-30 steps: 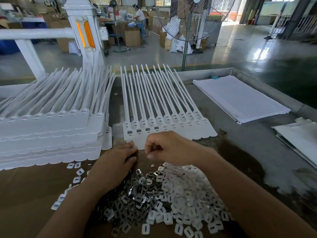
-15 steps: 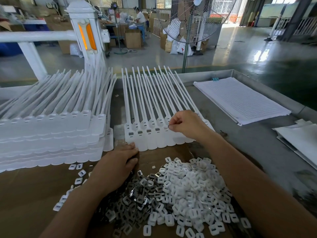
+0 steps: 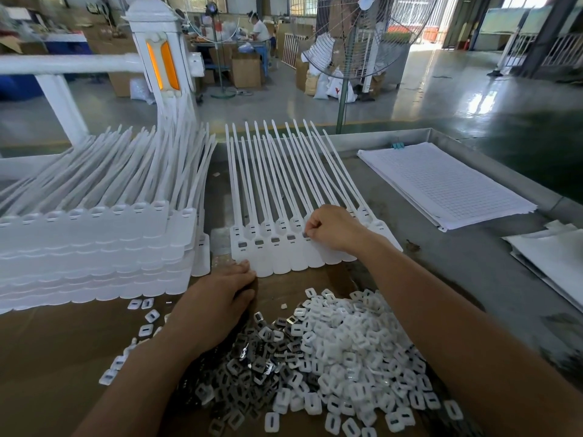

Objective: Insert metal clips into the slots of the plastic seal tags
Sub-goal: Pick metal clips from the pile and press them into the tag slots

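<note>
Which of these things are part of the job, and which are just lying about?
Job: tag strip, tag stack, clip pile, left hand, right hand pinching a clip.
Lying about: paper pad, loose sheets, fan.

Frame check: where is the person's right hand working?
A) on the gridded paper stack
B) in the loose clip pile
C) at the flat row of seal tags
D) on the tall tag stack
C: the right hand pinches a metal clip at a slot in the flat row of seal tags.
</note>
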Motion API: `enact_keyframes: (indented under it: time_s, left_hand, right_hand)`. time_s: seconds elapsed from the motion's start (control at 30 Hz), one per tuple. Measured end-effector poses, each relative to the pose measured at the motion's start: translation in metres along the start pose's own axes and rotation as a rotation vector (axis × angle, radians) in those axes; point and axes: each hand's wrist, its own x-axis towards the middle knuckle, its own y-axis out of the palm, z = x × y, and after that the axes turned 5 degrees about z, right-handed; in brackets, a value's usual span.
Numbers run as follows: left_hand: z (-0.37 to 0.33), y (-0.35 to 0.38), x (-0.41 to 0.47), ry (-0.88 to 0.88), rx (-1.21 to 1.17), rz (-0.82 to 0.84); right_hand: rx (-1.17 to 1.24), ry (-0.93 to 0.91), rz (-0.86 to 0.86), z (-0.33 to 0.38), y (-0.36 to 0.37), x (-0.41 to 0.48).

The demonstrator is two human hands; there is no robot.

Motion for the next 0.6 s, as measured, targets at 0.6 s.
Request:
enact_keyframes:
  time_s: [0.6]
  left_hand:
    - [0.0021,-0.001,-0.0023,0.011,-0.002,-0.011]
  right_hand:
    - [0.13,-0.021,-0.066,-0.0016,0.0021,-0.0017]
